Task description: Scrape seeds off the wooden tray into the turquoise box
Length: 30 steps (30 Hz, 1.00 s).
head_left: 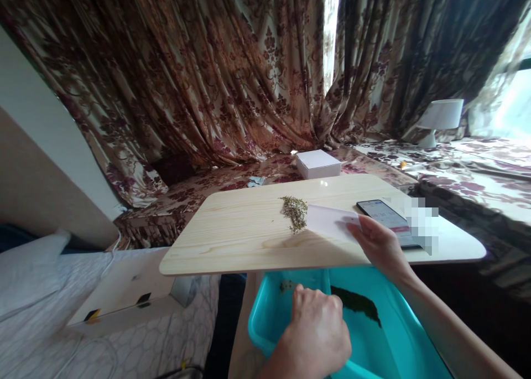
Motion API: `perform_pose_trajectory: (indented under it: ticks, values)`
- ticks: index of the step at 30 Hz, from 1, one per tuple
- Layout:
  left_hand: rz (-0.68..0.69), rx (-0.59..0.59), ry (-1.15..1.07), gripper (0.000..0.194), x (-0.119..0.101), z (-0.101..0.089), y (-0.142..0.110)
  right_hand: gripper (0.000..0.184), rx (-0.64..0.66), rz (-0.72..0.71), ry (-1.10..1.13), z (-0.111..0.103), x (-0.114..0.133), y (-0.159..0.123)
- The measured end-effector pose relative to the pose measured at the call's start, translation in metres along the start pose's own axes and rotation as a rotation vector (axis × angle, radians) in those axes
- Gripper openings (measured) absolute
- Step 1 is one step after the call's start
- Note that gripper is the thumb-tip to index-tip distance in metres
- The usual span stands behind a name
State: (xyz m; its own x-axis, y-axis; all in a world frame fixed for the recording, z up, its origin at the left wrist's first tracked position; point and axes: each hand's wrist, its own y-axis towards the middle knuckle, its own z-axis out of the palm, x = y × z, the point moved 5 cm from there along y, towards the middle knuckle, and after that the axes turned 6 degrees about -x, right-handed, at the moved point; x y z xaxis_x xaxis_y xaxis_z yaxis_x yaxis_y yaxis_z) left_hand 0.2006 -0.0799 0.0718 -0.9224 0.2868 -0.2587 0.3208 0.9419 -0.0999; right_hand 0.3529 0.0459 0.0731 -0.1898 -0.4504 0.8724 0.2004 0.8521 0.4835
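Right hand [382, 246] pinches flat white card [329, 222] by end, edge meeting greenish-brown grain heap [295, 214]; left hand [317, 326] curled, holding cannot tell.

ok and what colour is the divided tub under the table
Bright turquoise, best seen in the head view.

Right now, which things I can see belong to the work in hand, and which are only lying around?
Seemingly in use:
- white card, held by right hand
- small seed-like pieces, at its edge
- wooden tabletop
- turquoise bin, below left hand

Probably just lying about:
- phone
- white box behind tabletop
- lamp
- pillow
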Motion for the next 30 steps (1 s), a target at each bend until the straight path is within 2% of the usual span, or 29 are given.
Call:
perform_pose_trajectory:
  ticks: [11,18,20,23,25,30]
  values:
    - [0.004,0.003,0.014,0.032,-0.002,-0.001,-0.001,0.038,0.089,0.087,0.008,-0.002,0.017,-0.028]
    - [-0.006,0.006,0.03,0.032,-0.001,-0.002,-0.001,0.031,0.311,0.06,0.008,0.007,0.027,-0.044]
    - [-0.004,0.008,0.032,0.032,-0.001,-0.002,-0.001,0.032,0.275,0.061,0.009,0.004,0.031,-0.038]
    - [-0.006,0.009,0.021,0.031,-0.001,-0.001,-0.002,0.038,0.09,0.064,0.022,-0.005,0.03,-0.02]
    - [-0.008,0.005,0.018,0.031,-0.001,-0.001,-0.002,0.041,0.01,0.052,0.019,-0.009,0.026,-0.009]
    - [-0.009,0.009,0.001,0.032,-0.001,-0.002,-0.002,0.044,0.036,0.025,-0.031,-0.002,0.013,0.002]
